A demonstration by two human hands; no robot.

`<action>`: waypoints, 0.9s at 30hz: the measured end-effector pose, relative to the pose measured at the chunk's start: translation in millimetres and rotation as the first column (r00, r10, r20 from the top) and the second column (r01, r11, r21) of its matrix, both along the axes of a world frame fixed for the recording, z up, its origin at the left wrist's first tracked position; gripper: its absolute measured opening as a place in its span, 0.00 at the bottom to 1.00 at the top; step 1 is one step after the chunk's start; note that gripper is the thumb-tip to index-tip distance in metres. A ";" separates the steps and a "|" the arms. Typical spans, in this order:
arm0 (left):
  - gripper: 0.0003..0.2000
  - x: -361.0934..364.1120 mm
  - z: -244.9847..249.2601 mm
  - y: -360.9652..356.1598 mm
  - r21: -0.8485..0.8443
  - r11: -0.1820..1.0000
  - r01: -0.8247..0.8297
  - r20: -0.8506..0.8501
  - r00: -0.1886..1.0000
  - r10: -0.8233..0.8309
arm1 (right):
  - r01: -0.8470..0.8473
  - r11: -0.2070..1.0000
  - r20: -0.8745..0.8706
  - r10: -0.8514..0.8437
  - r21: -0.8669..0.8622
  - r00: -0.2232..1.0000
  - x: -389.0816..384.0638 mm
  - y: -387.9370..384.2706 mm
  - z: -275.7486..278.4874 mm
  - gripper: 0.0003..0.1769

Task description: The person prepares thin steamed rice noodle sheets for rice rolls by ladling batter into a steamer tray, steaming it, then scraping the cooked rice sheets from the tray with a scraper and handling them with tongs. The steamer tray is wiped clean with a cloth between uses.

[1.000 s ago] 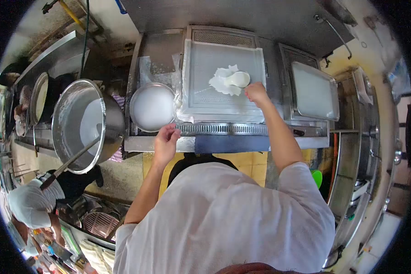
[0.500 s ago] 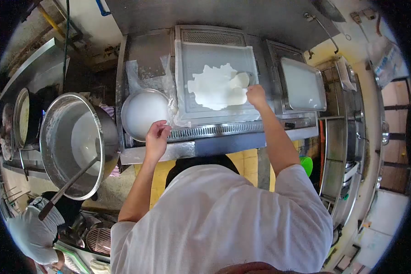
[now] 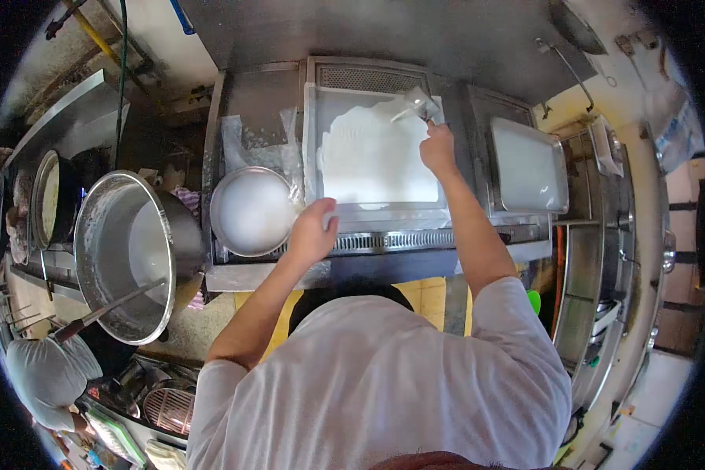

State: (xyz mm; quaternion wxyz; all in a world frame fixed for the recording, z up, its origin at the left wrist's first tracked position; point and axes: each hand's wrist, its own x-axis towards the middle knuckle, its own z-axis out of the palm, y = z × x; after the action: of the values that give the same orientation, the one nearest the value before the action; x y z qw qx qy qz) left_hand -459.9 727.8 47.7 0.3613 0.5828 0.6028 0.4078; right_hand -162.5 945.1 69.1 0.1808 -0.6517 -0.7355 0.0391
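Note:
My right hand (image 3: 439,150) is closed around the short handle of a metal ladle (image 3: 421,103). The ladle's cup is tipped over the far right part of a rectangular cloth-lined tray (image 3: 311,141), with white liquid at its lip. A broad sheet of white batter (image 3: 377,157) covers most of the lining. At the tray's near left corner is my left hand (image 3: 313,235), its thumb apart from its extended fingers. Just left of that hand stands a round metal pan (image 3: 215,215) of white liquid.
To the right lies another metal tray (image 3: 560,174) with a white surface. A large pot (image 3: 182,243) with a long-handled tool (image 3: 110,309) leaning in it stands at the left. Another person (image 3: 47,376) is at the lower left. A slotted metal strip (image 3: 392,241) runs along the front.
The white batter has spread from an irregular patch across most of the tray. My right hand has raised the ladle toward the far side; my left hand has moved right to the tray's corner.

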 end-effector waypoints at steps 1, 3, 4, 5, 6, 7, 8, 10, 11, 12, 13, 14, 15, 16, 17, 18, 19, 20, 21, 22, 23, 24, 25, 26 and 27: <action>0.17 10.1 -2.5 7.3 0.017 0.996 0.084 -0.159 0.984 -0.080 | -0.003 1.000 -0.046 0.002 -0.030 0.999 -0.4 -2.7 5.7 0.26; 0.21 30.7 -5.5 20.1 0.006 0.968 0.252 -0.465 0.857 -0.220 | -0.029 0.997 -0.081 0.034 0.068 0.996 2.2 -11.3 8.3 0.26; 0.28 41.7 0.2 26.2 -0.181 0.942 0.284 -0.589 0.735 -0.335 | -0.048 0.985 -0.108 0.066 0.163 0.992 4.5 -16.2 8.7 0.27; 0.28 53.0 -4.4 31.4 -0.182 0.942 0.282 -0.594 0.731 -0.334 | -0.048 0.985 -0.115 0.067 0.164 0.991 7.6 -23.0 8.6 0.27; 0.33 64.2 -15.3 37.1 -0.221 0.950 0.222 -0.697 0.645 -0.313 | -0.044 0.986 -0.161 0.070 0.159 0.984 10.8 -30.9 8.6 0.27; 0.37 71.7 -21.7 43.7 -0.250 0.956 0.156 -0.786 0.543 -0.294 | -0.041 0.987 -0.207 0.073 0.154 0.976 13.1 -39.9 10.4 0.28; 0.44 75.6 -28.7 55.6 -0.307 0.940 0.151 -0.779 0.527 -0.339 | -0.042 0.987 -0.214 0.075 0.154 0.974 15.5 -51.2 11.9 0.28; 0.43 82.1 -19.6 82.4 -0.341 0.933 0.118 -0.769 0.536 -0.349 | -0.006 0.998 -0.391 0.030 0.064 0.920 17.9 -76.4 18.3 0.27; 0.43 85.1 -16.2 96.7 -0.373 0.923 0.091 -0.754 0.550 -0.359 | -0.008 0.998 -0.399 0.033 0.063 0.917 21.4 -86.1 16.4 0.27; 0.43 87.2 -18.9 112.2 -0.375 0.923 0.085 -0.758 0.545 -0.358 | -0.014 1.000 -0.442 0.024 0.025 0.897 25.4 -95.0 14.1 0.27; 0.43 88.3 -24.8 128.1 -0.345 0.937 0.055 -0.784 0.533 -0.319 | -0.021 1.000 -0.485 0.012 -0.013 0.874 28.7 -103.7 12.5 0.27; 0.43 88.5 -30.1 143.7 -0.312 0.950 0.025 -0.809 0.518 -0.279 | -0.024 1.000 -0.494 0.014 -0.013 0.869 31.1 -111.5 12.3 0.27; 0.43 88.7 -36.0 158.8 -0.311 0.950 0.020 -0.814 0.510 -0.278 | -0.029 0.999 -0.493 0.009 -0.032 0.870 33.5 -118.8 14.9 0.25; 0.43 88.3 -40.8 174.1 -0.266 0.964 0.006 -0.831 0.505 -0.233 | -0.033 0.998 -0.492 0.005 -0.048 0.870 36.9 -123.4 15.9 0.24; 0.44 87.4 -45.1 186.7 -0.220 0.975 -0.008 -0.847 0.498 -0.187 | -0.036 0.998 -0.503 0.009 -0.044 0.864 40.7 -126.6 14.8 0.24; 0.43 86.8 -46.2 195.2 -0.187 0.982 -0.005 -0.859 0.487 -0.161 | -0.041 0.997 -0.517 0.001 -0.067 0.856 44.5 -129.1 13.9 0.24; 0.43 86.8 -47.8 198.0 -0.185 0.983 -0.013 -0.864 0.478 -0.156 | -0.048 0.995 -0.531 -0.007 -0.090 0.848 48.6 -131.8 13.0 0.24; 0.43 87.0 -49.0 200.2 -0.179 0.984 -0.022 -0.856 0.496 -0.145 | -0.056 0.993 -0.546 -0.007 -0.100 0.837 53.8 -132.9 10.7 0.24; 0.42 87.3 -43.9 200.4 -0.174 0.984 -0.034 -0.847 0.515 -0.132 | -0.068 0.993 -0.555 0.004 -0.096 0.832 58.6 -132.8 11.1 0.24; 0.42 86.5 -39.3 196.5 -0.169 0.984 -0.050 -0.852 0.509 -0.121 | -0.090 0.991 -0.565 0.019 -0.097 0.825 62.6 -131.3 12.0 0.26; 0.40 85.3 -35.5 186.7 -0.123 0.990 -0.070 -0.828 0.558 -0.063 | -0.114 0.989 -0.577 0.036 -0.099 0.816 66.6 -128.3 12.8 0.28; 0.39 83.4 -30.5 175.4 -0.077 0.992 -0.095 -0.798 0.602 -0.004 | -0.134 0.986 -0.586 0.053 -0.095 0.809 70.5 -123.8 12.5 0.28; 0.39 78.4 -28.5 162.4 -0.075 0.990 -0.117 -0.806 0.593 0.009 | -0.155 0.984 -0.577 0.078 -0.085 0.813 74.3 -119.8 11.7 0.28; 0.36 70.2 -25.7 147.8 -0.042 0.984 -0.175 -0.756 0.649 0.083 | -0.176 0.981 -0.569 0.102 -0.076 0.816 77.8 -115.5 10.6 0.29; 0.34 58.6 -23.1 133.7 -0.013 0.972 -0.234 -0.701 0.695 0.159 | -0.198 0.977 -0.581 0.119 -0.076 0.805 80.3 -110.3 9.2 0.29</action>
State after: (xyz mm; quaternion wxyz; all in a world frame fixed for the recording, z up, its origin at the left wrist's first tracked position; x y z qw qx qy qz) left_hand -401.4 861.5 24.7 0.0916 0.6062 0.7727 0.1643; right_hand -82.2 834.9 78.3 0.3459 -0.5564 -0.6947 0.2970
